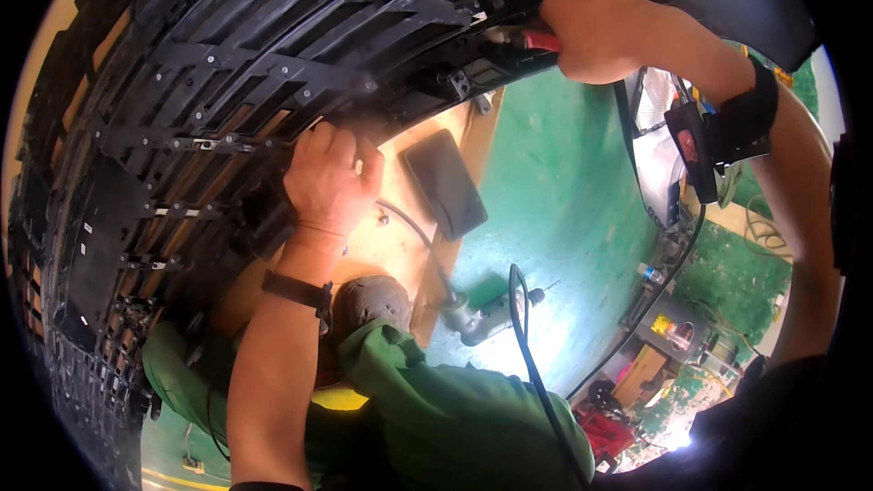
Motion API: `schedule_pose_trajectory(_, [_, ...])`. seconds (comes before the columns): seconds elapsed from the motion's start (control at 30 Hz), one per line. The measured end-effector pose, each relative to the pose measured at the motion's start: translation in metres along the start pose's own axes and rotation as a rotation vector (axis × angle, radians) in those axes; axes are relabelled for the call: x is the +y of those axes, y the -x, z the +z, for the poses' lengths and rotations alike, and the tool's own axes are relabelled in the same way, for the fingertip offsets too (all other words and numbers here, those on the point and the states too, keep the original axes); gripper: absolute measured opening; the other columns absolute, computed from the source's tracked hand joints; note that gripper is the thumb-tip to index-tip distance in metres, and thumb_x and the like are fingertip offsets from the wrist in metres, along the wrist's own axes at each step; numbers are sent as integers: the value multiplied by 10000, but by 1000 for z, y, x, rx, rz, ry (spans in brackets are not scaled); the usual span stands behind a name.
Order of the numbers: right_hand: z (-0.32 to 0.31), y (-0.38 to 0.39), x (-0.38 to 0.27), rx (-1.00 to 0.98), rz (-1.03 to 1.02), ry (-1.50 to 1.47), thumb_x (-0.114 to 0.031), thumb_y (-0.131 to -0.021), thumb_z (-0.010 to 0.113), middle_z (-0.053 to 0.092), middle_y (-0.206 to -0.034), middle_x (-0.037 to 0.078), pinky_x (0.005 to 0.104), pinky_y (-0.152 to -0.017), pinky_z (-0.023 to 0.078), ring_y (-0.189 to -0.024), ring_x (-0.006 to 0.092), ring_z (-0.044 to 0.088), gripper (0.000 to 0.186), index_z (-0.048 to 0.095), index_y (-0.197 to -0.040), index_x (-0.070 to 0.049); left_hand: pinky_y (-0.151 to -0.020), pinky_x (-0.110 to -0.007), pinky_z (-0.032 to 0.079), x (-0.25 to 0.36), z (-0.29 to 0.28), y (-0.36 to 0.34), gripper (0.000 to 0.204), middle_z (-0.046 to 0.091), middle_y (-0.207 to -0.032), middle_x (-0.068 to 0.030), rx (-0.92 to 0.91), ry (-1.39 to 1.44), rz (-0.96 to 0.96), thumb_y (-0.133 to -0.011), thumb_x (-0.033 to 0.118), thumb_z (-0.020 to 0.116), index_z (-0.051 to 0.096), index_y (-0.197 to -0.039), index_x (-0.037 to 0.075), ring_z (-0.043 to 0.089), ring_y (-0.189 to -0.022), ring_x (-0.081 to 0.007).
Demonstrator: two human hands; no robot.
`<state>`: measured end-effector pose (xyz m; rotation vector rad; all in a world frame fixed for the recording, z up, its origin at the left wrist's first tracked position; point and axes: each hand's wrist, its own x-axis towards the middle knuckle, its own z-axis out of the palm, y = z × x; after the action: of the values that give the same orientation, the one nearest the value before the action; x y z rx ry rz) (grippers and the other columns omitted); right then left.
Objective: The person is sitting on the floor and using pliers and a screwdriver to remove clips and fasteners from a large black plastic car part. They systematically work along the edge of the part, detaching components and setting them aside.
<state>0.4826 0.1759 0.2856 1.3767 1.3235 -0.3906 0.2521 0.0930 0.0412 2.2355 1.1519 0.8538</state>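
Observation:
A large black slatted panel [300, 68], with bolts and small brackets, slopes across the upper left. My left hand [332, 177] is closed on its lower edge, fingers curled over the rim; the fingertips are partly hidden. Farther along the same edge, at the upper right, my right hand [600, 32] grips a tool by its red handle [543, 40]. The tool's pale working end [498, 35] points left at the panel, close to or touching it. Its exact kind does not show.
Below the panel, a dark flat rectangular pad [446, 184] lies on a wooden board [386, 259], near my shoe [373, 298]. A grey corded power tool [482, 316] lies on the green floor. A black cable [523, 336] loops in front; boxes and a bottle [650, 273] stand at right.

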Motion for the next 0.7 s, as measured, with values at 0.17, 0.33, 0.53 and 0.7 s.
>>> schedule_pose_trajectory(0.17, [-2,20,-31,328,-227,-407,-62,-772,599,722,-1096,207,491,-859,552,-984,413,712,446,670,-1212,-59,-647,-476,518,-3,3,1,190,572,-803,-121,-4,39,53,-849,141,675,548,-723,75,596,-773,-361])
schedule_pose_trajectory(0.33, [58,23,-57,-40,-578,-1991,-59,-813,648,726,-1013,86,301,-723,564,-939,184,718,386,654,-1187,37,-698,-485,516,-7,-10,-1,172,564,-787,-128,32,28,62,-842,118,667,551,-721,77,591,-779,-372])
schedule_pose_trajectory(0.53, [124,19,-132,-66,-686,-3019,29,-704,517,614,-1365,245,454,-1040,533,-1264,368,629,708,496,-1409,99,-752,-405,504,30,-41,-17,124,663,-923,-123,-207,565,-400,-944,129,663,649,-947,6,633,-841,-305])
schedule_pose_trajectory(0.7, [109,-1,-158,9,-863,-3219,-1,-746,519,614,-1399,232,415,-1049,537,-1274,324,633,721,471,-1459,101,-818,-327,537,65,-94,-51,451,642,-1192,-112,-335,566,-271,-921,58,699,553,-1344,-2,658,-965,-189])
